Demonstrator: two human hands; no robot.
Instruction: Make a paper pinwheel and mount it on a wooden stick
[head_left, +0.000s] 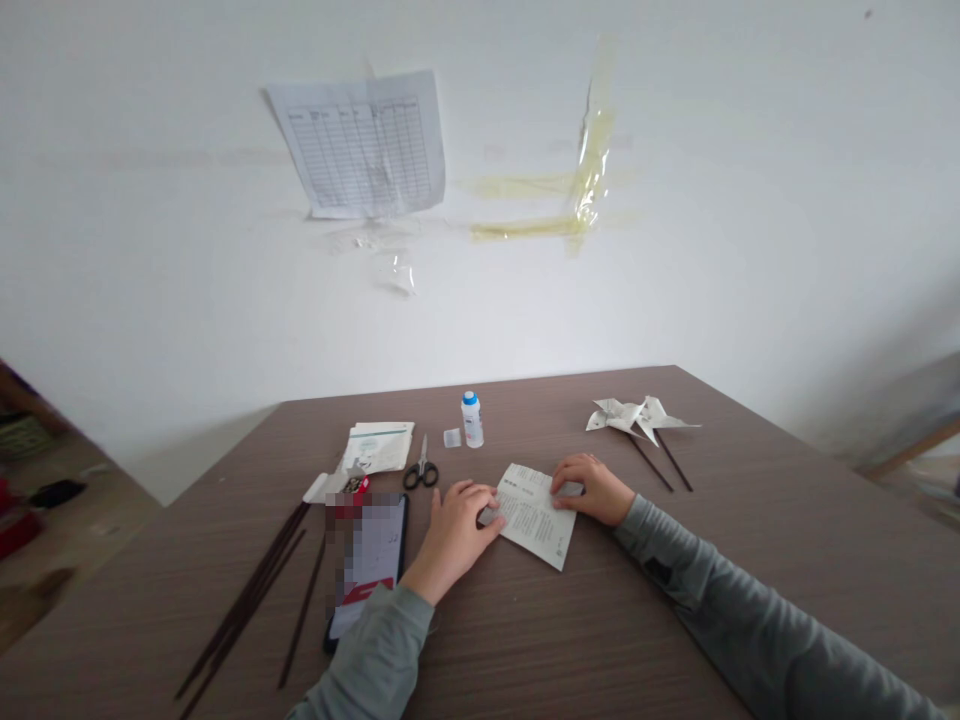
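Brown wood-grain table (570, 640) filled the lower view, backed by a white wall. Nearest the wearer, a phone (369, 565) lay flat by the left sleeve, with several dark thin sticks (247, 595) fanned out to its left. Just beyond, both hands pressed on a printed paper sheet (536, 515) lying flat and turned diamond-wise. Left hand (456, 535) rested palm-down with fingertips on the sheet's left corner; right hand (592, 488) sat on the upper right edge, fingers curled down onto it. Neither hand closed around the sheet: both were spread or loosely bent, pinning rather than gripping, so the paper lay under the fingertips and between the two hands. Judged risk: the sheet could skate on the smooth tabletop if one hand pressed harder than the other, skewing any crease; a sleeve might also nudge the phone. Farther back stood scissors (421, 470), closed, and a small white bottle with a blue cap (472, 419), upright, with a small clear piece beside it. Left of these lay a stack of papers (379, 445). Right of centre, well apart from the hands, finished paper pinwheels (637, 415) lay on their sticks. On the wall hung a taped table chart (364, 143) and yellowed tape strips (570, 190).
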